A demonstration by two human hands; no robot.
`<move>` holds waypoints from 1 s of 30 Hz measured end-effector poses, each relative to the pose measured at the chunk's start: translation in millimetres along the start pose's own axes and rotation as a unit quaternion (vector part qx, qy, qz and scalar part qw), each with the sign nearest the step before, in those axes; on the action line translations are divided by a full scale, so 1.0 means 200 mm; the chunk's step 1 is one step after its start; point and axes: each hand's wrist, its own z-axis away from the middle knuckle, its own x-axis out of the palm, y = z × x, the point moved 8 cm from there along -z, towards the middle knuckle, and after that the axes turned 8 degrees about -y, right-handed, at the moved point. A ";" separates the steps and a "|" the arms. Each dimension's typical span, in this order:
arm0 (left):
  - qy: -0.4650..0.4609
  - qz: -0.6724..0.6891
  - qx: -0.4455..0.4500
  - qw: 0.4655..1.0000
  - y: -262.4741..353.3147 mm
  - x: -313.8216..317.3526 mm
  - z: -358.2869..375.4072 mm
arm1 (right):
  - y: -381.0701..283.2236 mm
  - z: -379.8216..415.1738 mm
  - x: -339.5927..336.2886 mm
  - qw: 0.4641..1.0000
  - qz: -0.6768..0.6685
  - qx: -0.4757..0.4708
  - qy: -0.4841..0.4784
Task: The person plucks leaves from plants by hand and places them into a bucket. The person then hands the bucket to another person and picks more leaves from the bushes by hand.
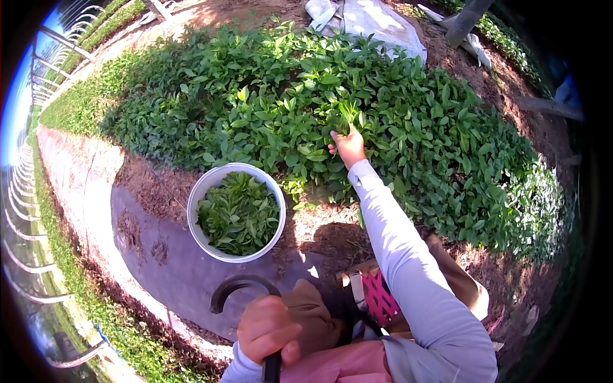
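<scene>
Among the leafy green plants (415, 134), the right hand's grip (349, 149) pinches bright green shoots (348, 113); the left hand's grip (268, 329) is wrapped around a black hooked handle (246, 281). Beside the plants, a white bucket (203, 184) holds loose leaves (237, 214).

a crumpled pale sheet (383, 22) lies at one o'clock, a thick post (466, 25) slants between one and two, hoops (46, 299) line nine, and grass (115, 313) grows at eight.
</scene>
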 end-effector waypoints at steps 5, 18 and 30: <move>-0.036 -0.001 -0.019 0.999 0.03 -0.01 -0.02 | 0.28 0.03 0.01 0.966 -0.119 0.228 0.001; -0.034 0.001 -0.003 0.999 0.10 -0.09 -0.02 | -0.05 0.92 1.12 0.804 0.429 -0.215 -0.352; 0.144 -0.013 0.056 0.988 0.22 -0.11 0.06 | 0.71 0.96 0.72 0.925 -0.005 0.327 -0.194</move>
